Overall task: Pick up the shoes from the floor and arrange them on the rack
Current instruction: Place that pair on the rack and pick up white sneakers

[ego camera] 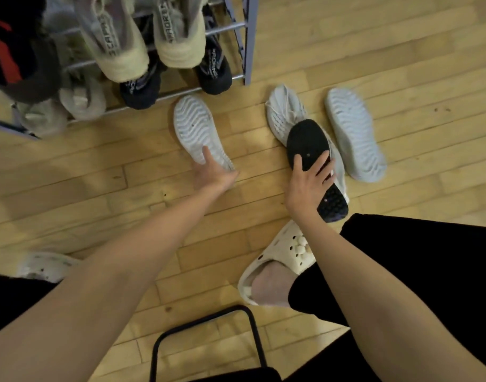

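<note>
Nearest, at 6 o'clock, stands a black frame [208,340], and just above it, at 5 o'clock, a foot in a cream clog [280,260]; a second clog [46,264] shows at 8 o'clock.

Further out, the right hand [308,186] holds a black-soled shoe [316,166] – the fingers lie over the sole and the thumb curls around its near edge, so it seems lifted or about to be lifted. Under it lies a white knit shoe [283,111], and just beside that, at 2 o'clock, a pale sole-up shoe [354,136] rests on the floor [401,64].

The left hand [211,172] reaches toward 12 o'clock and grips the heel end of another sole-up shoe [195,128]; the thumb presses on the sole, while the other fingers are hidden under the edge.

Farthest, at 11 o'clock, the rack [244,37] already carries several pairs, beige and dark ones.

I judge that the step in hand is the picking up – both hands take one shoe each. The next move calls for lifting both, turning them sole down, and finding a free place on the rack, which looks crowded at this side. The two shoes left on the floor at 1 to 2 o'clock must follow later.
</note>
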